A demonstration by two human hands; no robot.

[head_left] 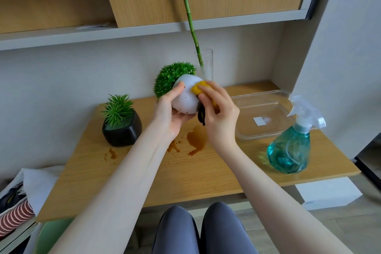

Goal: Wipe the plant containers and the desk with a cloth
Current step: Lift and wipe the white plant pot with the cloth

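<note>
Left hand (171, 115) cups the round white ceramic plant pot (186, 97) from below and behind, fingers curled around its wall, lifting it clear of the light wooden table (206, 171) and tipping it so the bushy green plant (173, 78) points away toward the wall. Right hand (218, 113) pinches a folded yellow cloth (201, 87) and presses it against the pot's upper right flank. A dark strip hangs below the cloth; whether it is a loop or the cloth's edge I cannot tell.

Small brown specks show on the pot's lower wall and near the thumb. Brown liquid stains (195, 140) lie on the table directly beneath the pot, with smaller splashes further left.

Doing this step well, as I judge it:
- Rotate the pot in the left hand so the cloth reaches the speckled lower wall and base, not only the flank it covers now.
- Keep firm pressure; the glazed surface looks slippery, so the cupping grip should not loosen.
- Turn to a clean fold before moving on.

Not yet wiped, by the look of things: the squat black pot with spiky green plant (121, 130) at left, the tall clear glass cylinder holding a bamboo stem (205, 64) behind, and the table itself. The teal plastic spray bottle (292, 146) stands at right, near a clear plastic tray (261, 113).
</note>
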